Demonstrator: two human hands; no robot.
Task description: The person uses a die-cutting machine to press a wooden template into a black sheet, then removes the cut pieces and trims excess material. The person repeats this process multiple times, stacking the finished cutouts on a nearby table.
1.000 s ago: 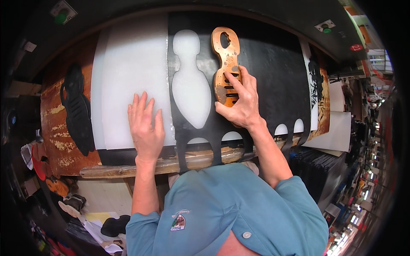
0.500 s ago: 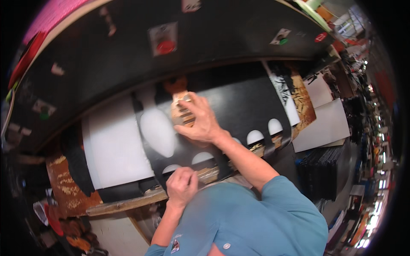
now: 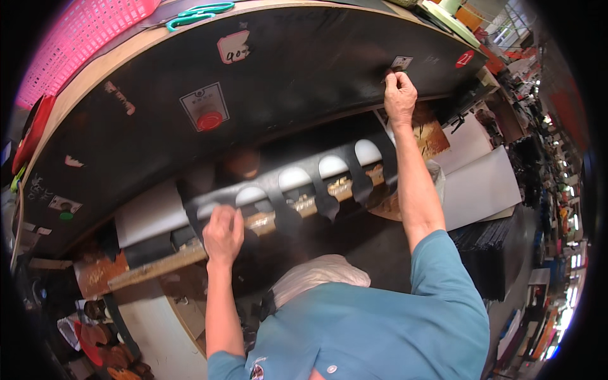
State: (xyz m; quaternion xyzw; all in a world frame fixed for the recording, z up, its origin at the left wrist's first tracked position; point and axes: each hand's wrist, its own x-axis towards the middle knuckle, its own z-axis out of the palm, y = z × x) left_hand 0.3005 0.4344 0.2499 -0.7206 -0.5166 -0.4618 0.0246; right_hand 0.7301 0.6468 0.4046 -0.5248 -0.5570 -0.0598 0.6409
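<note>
Black panel [image 3: 304,69] spans the background, right hand [image 3: 400,99] bunched at its label plate [image 3: 402,62], left hand [image 3: 223,235] half-curled near scalloped black sheet [image 3: 360,180] jutting from under it, can't tell either's hold, blurred orange block [image 3: 244,164] at its lower edge, left best kept clear there.

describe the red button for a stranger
Find the wide black panel up top. Left of middle, a pale plate bears the round red button low down. The far-left button is green; the far-right red disc has no plate.
</note>
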